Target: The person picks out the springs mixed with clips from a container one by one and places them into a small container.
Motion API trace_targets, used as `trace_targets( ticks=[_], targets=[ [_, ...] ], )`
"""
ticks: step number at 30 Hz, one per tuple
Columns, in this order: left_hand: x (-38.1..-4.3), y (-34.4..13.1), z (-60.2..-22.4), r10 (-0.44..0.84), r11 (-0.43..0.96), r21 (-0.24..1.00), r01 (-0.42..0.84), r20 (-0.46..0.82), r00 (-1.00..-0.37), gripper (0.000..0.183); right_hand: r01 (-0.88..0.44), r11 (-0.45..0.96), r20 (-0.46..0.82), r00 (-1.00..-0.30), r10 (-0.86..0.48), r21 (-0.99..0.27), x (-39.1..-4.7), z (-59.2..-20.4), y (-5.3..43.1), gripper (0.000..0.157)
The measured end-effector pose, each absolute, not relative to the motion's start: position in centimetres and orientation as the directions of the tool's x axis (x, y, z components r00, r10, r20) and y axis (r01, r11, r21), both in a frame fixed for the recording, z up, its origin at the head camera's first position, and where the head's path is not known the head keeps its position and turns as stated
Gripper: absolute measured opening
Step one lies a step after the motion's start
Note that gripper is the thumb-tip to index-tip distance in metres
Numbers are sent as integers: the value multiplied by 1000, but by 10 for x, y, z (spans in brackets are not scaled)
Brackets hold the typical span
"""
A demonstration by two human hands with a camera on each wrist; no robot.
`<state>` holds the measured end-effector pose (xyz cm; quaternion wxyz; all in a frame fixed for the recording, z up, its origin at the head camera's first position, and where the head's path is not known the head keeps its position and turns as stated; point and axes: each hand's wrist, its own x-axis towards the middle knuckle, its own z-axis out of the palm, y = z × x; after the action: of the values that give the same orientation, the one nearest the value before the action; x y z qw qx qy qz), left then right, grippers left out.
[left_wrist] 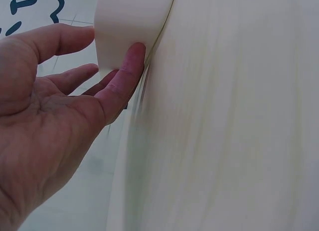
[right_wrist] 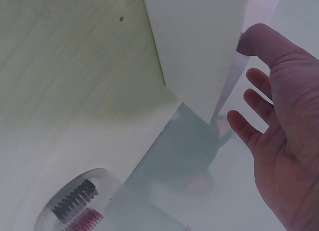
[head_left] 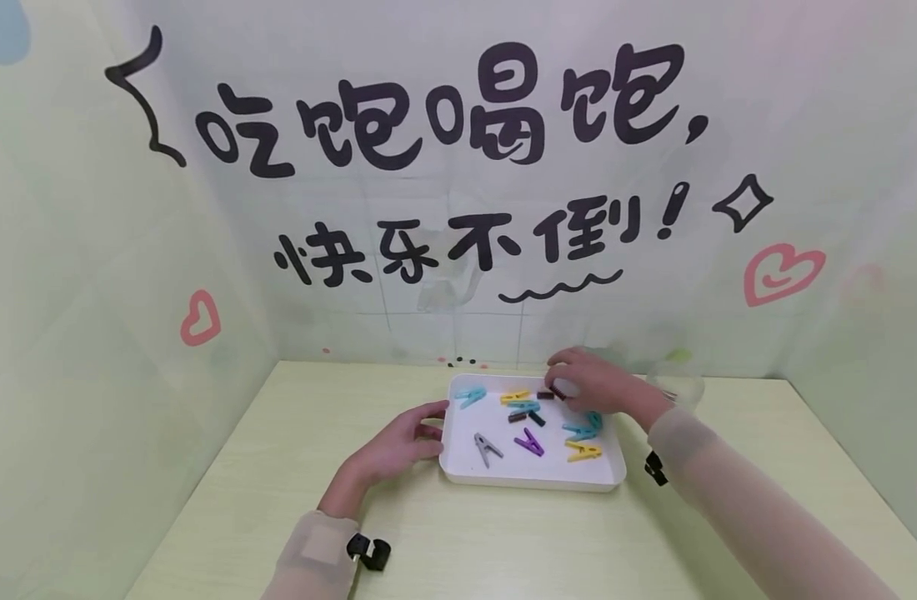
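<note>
A shallow white tray (head_left: 532,481) stands on the table with several small clothespins in it. Teal (head_left: 471,396), yellow (head_left: 583,451), grey (head_left: 487,449) and purple (head_left: 529,442) ones lie spread out, with small dark ridged pieces (head_left: 537,418) among them. My left hand (head_left: 395,444) touches the tray's left side from outside, its fingers relaxed and spread along the wall (left_wrist: 124,21). Over the tray's back right corner, my right hand (head_left: 597,382) pinches a small dark ridged piece (head_left: 558,391) at its fingertips; the hand partly hides that piece.
Behind the right hand stands a clear container (head_left: 687,385); in the right wrist view dark and pink ridged things (right_wrist: 75,201) show inside it. A printed backdrop (head_left: 428,192) rises behind the pale wooden table (head_left: 293,425).
</note>
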<state>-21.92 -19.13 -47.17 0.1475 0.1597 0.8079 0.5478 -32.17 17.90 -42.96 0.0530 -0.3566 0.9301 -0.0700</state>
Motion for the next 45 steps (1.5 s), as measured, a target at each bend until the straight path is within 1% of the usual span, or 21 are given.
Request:
trace_targets(
  ticks=[4, 11, 17, 24, 32, 39, 45],
  targets=[
    [-220, -191, -472, 422, 349, 932, 96, -65, -905, 66, -625, 752, -31, -765, -644, -210, -317, -428, 184, 33],
    [-220, -191, -471, 419, 348, 933, 90, -69, -905, 66, -570, 752, 16, -800, -600, -332, -311, -425, 191, 32],
    [-220, -191, -471, 416, 354, 931, 87, -74, -906, 65, -566, 723, 74, -805, -589, -396, -308, -425, 197, 31],
    [-220, -191, -471, 418, 344, 935, 85, -72, -906, 65, -542, 685, 129, -820, -557, -486, -301, -422, 201, 34],
    [-219, -190, -469, 417, 346, 934, 84, -73, -906, 66, -572, 621, 238, -808, -540, -535, -297, -428, 214, 35],
    [-218, -190, -469, 412, 346, 935, 78, -77, -908, 66, -551, 573, 272, -821, -502, -606, -289, -425, 224, 36],
    [-218, -190, -470, 413, 341, 937, 75, -78, -907, 66, -536, 587, 300, -838, -456, -606, -279, -417, 234, 35]
  ],
)
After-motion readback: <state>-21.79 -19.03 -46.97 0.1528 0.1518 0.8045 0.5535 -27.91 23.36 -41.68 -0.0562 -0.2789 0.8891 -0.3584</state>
